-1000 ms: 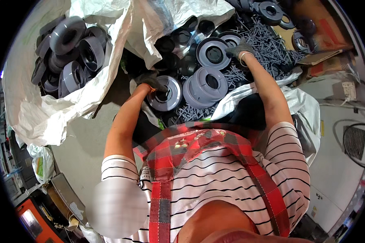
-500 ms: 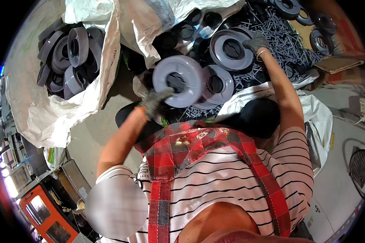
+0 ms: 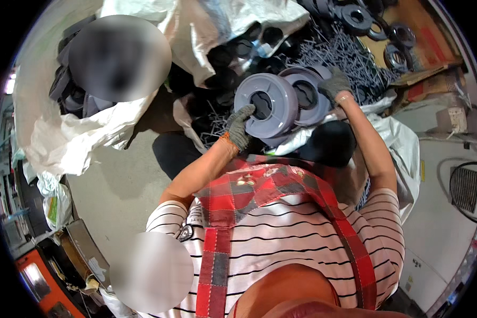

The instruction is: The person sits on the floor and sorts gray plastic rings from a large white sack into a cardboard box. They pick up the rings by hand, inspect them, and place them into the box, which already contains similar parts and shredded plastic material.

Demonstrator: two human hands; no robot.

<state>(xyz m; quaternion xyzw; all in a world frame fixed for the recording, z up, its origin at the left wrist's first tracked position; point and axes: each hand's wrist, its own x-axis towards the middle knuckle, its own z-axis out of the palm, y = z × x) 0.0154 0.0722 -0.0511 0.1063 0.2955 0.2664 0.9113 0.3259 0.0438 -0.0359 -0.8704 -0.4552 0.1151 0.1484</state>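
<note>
My left hand (image 3: 240, 127), in a grey knitted glove, grips the near left rim of a round, grey, translucent plastic spool (image 3: 281, 98) with a dark centre. The thumb lies over its face near the hole. My right hand (image 3: 335, 86), also gloved, is closed on the far right edge of a second grey spool (image 3: 317, 112). The left spool overlaps part of the right one. Both are above a heap of thin grey plastic sticks (image 3: 331, 50) and black round caps (image 3: 244, 49). The right fingertips are partly hidden behind the rim.
At the left stands a white woven sack (image 3: 58, 140) holding grey rings, partly covered by a blurred disc. Another white sack (image 3: 188, 26) lies at the back. More dark rings (image 3: 356, 18) and a cardboard flap (image 3: 426, 71) are at the far right. My knees flank the heap.
My left hand has moved right with its spool, bringing it against the right one. The right hand and its spool have come nearer to me. The head view has shifted slightly.
</note>
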